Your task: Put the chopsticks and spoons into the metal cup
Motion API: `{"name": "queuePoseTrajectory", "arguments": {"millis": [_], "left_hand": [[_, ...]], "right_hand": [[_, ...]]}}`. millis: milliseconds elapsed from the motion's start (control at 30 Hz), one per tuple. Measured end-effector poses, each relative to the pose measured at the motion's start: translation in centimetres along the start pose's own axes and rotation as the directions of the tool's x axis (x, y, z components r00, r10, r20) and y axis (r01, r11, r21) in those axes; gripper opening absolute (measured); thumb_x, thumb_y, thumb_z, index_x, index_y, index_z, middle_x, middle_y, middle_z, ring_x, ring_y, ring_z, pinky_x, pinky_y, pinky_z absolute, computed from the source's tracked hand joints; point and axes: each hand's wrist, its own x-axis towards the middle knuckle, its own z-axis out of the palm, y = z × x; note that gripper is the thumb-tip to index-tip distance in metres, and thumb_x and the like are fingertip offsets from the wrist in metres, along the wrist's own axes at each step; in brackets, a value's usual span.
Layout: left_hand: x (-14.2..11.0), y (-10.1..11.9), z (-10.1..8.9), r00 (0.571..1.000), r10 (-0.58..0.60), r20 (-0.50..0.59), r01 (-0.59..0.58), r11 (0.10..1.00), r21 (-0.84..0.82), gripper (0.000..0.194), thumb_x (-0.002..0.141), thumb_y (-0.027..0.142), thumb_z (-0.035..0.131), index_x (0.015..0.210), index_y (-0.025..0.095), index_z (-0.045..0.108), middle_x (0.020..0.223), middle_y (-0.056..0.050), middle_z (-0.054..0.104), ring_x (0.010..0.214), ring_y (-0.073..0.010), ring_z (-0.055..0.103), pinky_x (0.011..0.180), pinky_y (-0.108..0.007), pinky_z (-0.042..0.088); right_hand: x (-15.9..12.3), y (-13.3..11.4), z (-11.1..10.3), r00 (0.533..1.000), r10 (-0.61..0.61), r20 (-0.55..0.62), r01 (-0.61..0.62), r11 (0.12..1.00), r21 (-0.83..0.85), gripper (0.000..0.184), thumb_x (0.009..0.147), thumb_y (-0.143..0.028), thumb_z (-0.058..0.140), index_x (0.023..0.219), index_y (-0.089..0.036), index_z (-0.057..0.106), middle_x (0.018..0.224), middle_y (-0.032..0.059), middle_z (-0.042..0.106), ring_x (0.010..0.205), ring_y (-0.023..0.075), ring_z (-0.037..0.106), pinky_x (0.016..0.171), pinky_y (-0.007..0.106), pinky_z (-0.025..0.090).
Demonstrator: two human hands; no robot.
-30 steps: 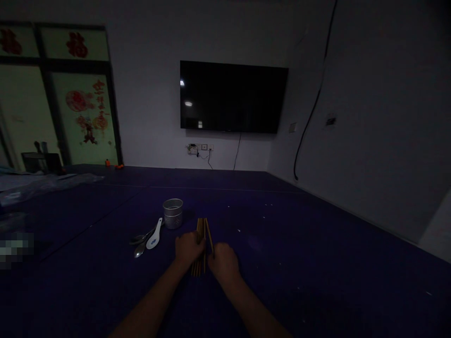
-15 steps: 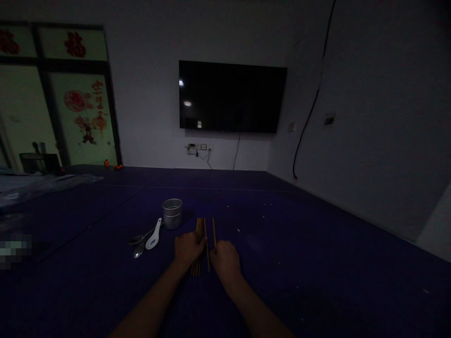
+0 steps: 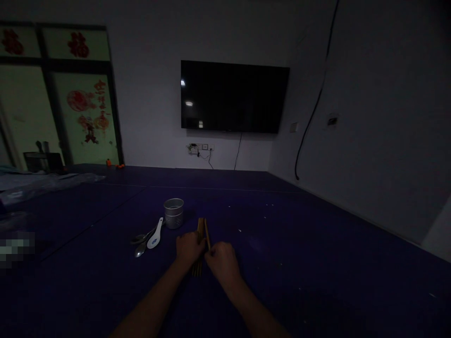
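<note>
My left hand (image 3: 189,249) is closed over a bundle of several chopsticks (image 3: 197,271) lying lengthwise on the purple surface. Their tips show beyond the hand and their other ends below it. Just to the right, the fingers of my right hand (image 3: 222,259) pinch a chopstick (image 3: 207,233), whose far end leans in beside the bundle; its near part is hidden by the hand. Left of the bundle stands a metal cup (image 3: 174,215), upright. Beside the cup lie a white spoon (image 3: 154,239) with a blue mark and metal spoons (image 3: 141,249), partly overlapping.
Crumpled clear plastic (image 3: 52,184) lies at the far left. Small white scraps (image 3: 240,230) dot the purple surface (image 3: 317,263) on the right. A television (image 3: 234,97) hangs on the far wall, and a dark cable (image 3: 312,117) runs down the right wall.
My right hand has shifted slightly left; the chopstick in it now tilts against the bundle instead of standing apart. Half a second ago another chopstick lay between the hands. My left hand stays put.
</note>
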Motion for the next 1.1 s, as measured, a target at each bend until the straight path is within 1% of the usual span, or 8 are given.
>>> {"name": "queuePoseTrajectory", "arguments": {"millis": [200, 400, 533, 633, 733, 833, 933, 1100], "left_hand": [[0.2, -0.1, 0.2, 1.0, -0.005, 0.006, 0.005, 1.0, 0.002, 0.036, 0.089, 0.042, 0.039, 0.1, 0.019, 0.065, 0.105, -0.012, 0.07, 0.102, -0.0269, 0.063, 0.086, -0.038, 0.041], [0.2, -0.2, 0.4, 1.0, -0.019, -0.006, 0.019, 1.0, 0.0, 0.037, 0.089, 0.044, 0.04, 0.1, 0.019, 0.065, 0.104, -0.011, 0.07, 0.102, -0.0257, 0.063, 0.087, -0.037, 0.04], [0.3, -0.2, 0.5, 1.0, -0.014, -0.007, 0.013, 1.0, -0.018, 0.041, 0.09, 0.046, 0.036, 0.099, 0.019, 0.065, 0.101, -0.011, 0.071, 0.1, -0.0261, 0.064, 0.085, -0.037, 0.041], [0.3, -0.3, 0.5, 1.0, -0.01, -0.007, 0.009, 0.999, -0.031, 0.044, 0.09, 0.05, 0.035, 0.097, 0.018, 0.066, 0.1, -0.012, 0.071, 0.099, -0.0268, 0.064, 0.085, -0.039, 0.041], [0.3, -0.2, 0.4, 1.0, -0.005, -0.007, 0.005, 0.999, -0.04, 0.046, 0.089, 0.053, 0.036, 0.096, 0.019, 0.066, 0.1, -0.012, 0.071, 0.099, -0.0272, 0.064, 0.085, -0.038, 0.041], [0.2, -0.2, 0.3, 1.0, -0.004, -0.009, 0.004, 0.999, -0.04, 0.041, 0.089, 0.049, 0.038, 0.097, 0.019, 0.066, 0.102, -0.011, 0.071, 0.1, -0.026, 0.064, 0.084, -0.036, 0.041], [0.2, -0.2, 0.3, 1.0, -0.005, -0.009, 0.005, 1.0, -0.026, 0.039, 0.089, 0.046, 0.04, 0.099, 0.019, 0.067, 0.103, -0.011, 0.07, 0.1, -0.0257, 0.064, 0.083, -0.035, 0.041], [0.2, -0.2, 0.3, 1.0, -0.001, 0.003, 0.001, 1.0, -0.009, 0.041, 0.089, 0.047, 0.039, 0.098, 0.019, 0.067, 0.105, -0.012, 0.07, 0.1, -0.0253, 0.064, 0.083, -0.035, 0.041]], "right_hand": [[-0.2, -0.1, 0.2, 0.999, -0.006, -0.032, 0.007, 0.999, 0.035, 0.02, 0.072, -0.013, 0.055, 0.063, -0.015, 0.072, 0.067, 0.0095, 0.072, 0.055, 0.0133, 0.061, 0.047, 0.024, 0.026], [0.2, 0.5, 1.4, 0.999, 0.007, -0.047, -0.007, 1.0, 0.015, 0.018, 0.074, -0.015, 0.057, 0.068, -0.015, 0.074, 0.07, 0.0107, 0.072, 0.062, 0.0158, 0.064, 0.05, 0.023, 0.031], [0.5, 0.8, 2.3, 1.0, -0.012, -0.028, 0.013, 1.0, 0.018, 0.021, 0.078, -0.016, 0.055, 0.07, -0.015, 0.074, 0.073, 0.0114, 0.072, 0.064, 0.0158, 0.065, 0.053, 0.023, 0.034], [0.7, 0.8, 2.6, 0.999, -0.032, 0.002, 0.031, 0.998, 0.059, 0.023, 0.08, -0.017, 0.054, 0.07, -0.015, 0.074, 0.073, 0.0107, 0.073, 0.064, 0.0155, 0.065, 0.053, 0.023, 0.034], [0.8, 0.8, 2.6, 0.996, -0.084, 0.027, 0.08, 0.989, 0.127, 0.026, 0.082, -0.016, 0.051, 0.069, -0.016, 0.073, 0.071, 0.0086, 0.073, 0.062, 0.014, 0.064, 0.052, 0.022, 0.032], [0.8, 0.9, 2.4, 0.992, -0.125, 0.034, 0.119, 0.984, 0.135, 0.028, 0.082, -0.013, 0.048, 0.069, -0.015, 0.072, 0.072, 0.0083, 0.072, 0.063, 0.0136, 0.063, 0.054, 0.023, 0.032], [0.8, 1.0, 2.2, 0.99, -0.136, 0.046, 0.129, 0.984, 0.124, 0.026, 0.082, -0.012, 0.048, 0.073, -0.016, 0.073, 0.075, 0.0077, 0.073, 0.066, 0.0143, 0.064, 0.057, 0.023, 0.034], [0.6, 0.9, 1.8, 0.988, -0.12, 0.095, 0.106, 0.984, 0.142, 0.023, 0.082, -0.016, 0.05, 0.086, -0.02, 0.073, 0.08, 0.0054, 0.073, 0.071, 0.0149, 0.065, 0.061, 0.022, 0.037]]}}
